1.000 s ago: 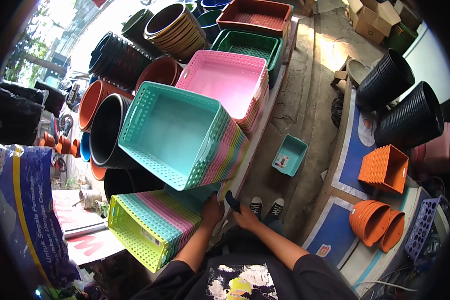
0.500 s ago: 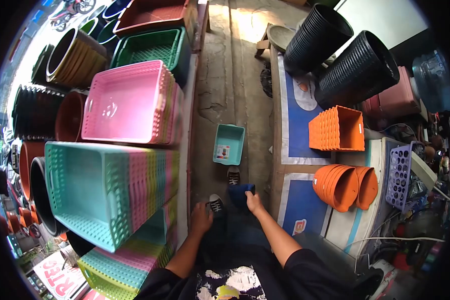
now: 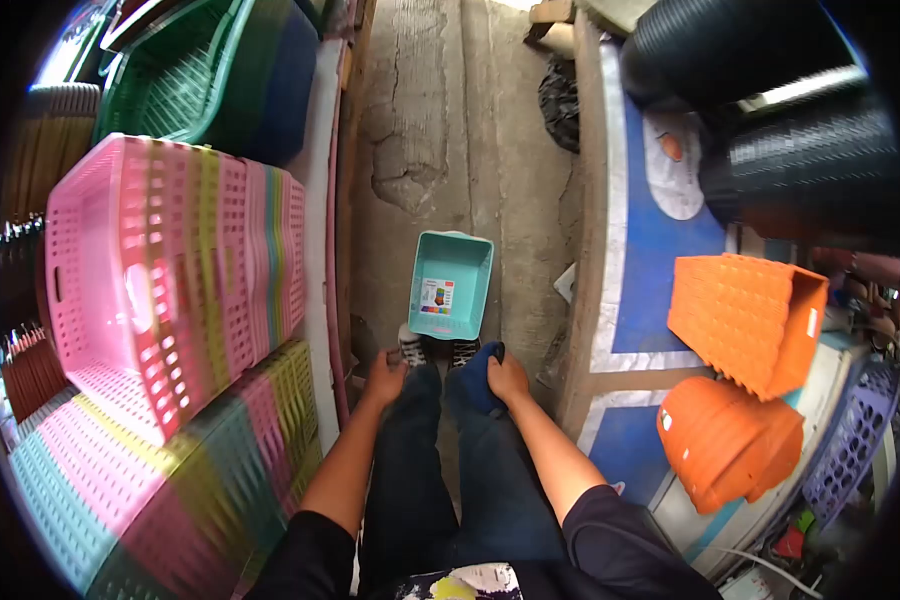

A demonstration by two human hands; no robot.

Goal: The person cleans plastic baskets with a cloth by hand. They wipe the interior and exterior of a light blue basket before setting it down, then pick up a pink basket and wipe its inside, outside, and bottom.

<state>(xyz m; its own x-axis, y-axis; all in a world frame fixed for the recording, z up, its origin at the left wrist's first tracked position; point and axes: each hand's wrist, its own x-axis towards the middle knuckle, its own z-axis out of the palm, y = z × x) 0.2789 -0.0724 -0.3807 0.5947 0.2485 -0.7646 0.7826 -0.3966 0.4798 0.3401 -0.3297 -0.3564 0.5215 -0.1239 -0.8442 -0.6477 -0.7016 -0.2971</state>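
Right hand [image 3: 508,378] closed on blue cloth [image 3: 480,380]; left hand [image 3: 386,378] loosely curled; teal basket [image 3: 451,287] on floor [image 3: 533,170] beyond.

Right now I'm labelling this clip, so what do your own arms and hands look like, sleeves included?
The sleeves are short, loose and dark, ending near the elbows. The left hand and right hand wear no gloves, and no watch shows; whether there are rings is unclear.
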